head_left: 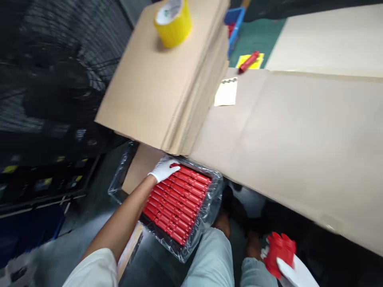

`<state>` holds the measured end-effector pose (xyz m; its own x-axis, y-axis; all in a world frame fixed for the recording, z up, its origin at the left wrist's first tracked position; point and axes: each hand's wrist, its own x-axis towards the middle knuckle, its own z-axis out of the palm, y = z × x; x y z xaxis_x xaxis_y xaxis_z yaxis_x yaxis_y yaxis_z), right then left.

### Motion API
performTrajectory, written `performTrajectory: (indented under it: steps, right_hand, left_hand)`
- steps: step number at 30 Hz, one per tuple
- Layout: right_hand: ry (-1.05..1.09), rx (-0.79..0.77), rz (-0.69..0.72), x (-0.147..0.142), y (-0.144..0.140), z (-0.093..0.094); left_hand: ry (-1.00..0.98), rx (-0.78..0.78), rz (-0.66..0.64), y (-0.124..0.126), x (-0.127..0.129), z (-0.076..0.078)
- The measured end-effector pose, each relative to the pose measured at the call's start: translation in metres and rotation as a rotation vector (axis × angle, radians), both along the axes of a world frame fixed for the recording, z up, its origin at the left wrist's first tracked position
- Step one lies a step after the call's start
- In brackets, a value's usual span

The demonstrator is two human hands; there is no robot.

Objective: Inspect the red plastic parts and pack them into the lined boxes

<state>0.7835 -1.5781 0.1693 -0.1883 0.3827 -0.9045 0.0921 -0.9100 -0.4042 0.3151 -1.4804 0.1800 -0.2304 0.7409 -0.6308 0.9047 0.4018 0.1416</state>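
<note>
My left hand (165, 169), in a white glove, reaches into a box lined with clear plastic (217, 187). Its fingers and thumb are curled round the end of a red plastic tube at the upper edge of the rows of red plastic tubes (176, 201). These lie side by side in the box. Low on the right, my right hand (291, 271), also gloved in white, is closed on a bunch of red plastic tubes (279, 253), held together beside my leg, away from the box.
A stack of cardboard sheets (149, 83) overhangs the box, with a yellow tape roll (175, 30) on top. A paper-covered table (299, 139) bears a small notepad (226, 92) and a single red tube (249, 61). Behind is a blue bin (236, 24). A large fan (66, 59) stands left.
</note>
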Motion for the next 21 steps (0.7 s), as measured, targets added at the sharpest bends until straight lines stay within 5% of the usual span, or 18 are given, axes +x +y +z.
performTrajectory:
  steps: [6, 8, 10, 15, 21]
  right_hand:
    - [0.121, 0.120, -0.169, 0.006, 0.012, 0.020]
    - [0.123, 0.127, -0.233, 0.015, 0.009, 0.020]
    - [0.105, 0.139, -0.304, 0.026, 0.004, 0.022]
    - [0.085, 0.253, -0.390, 0.061, -0.023, 0.029]
    - [-0.177, 0.204, -0.492, 0.140, -0.074, 0.030]
  left_hand:
    - [0.072, 0.163, 0.017, -0.010, 0.043, 0.035]
    - [0.145, 0.433, 0.067, -0.022, 0.089, 0.045]
    - [-0.049, 0.584, 0.045, -0.036, 0.157, 0.047]
    - [-0.788, 0.077, -0.187, -0.060, 0.350, 0.031]
    - [-0.831, -0.176, -0.443, -0.061, 0.494, 0.029]
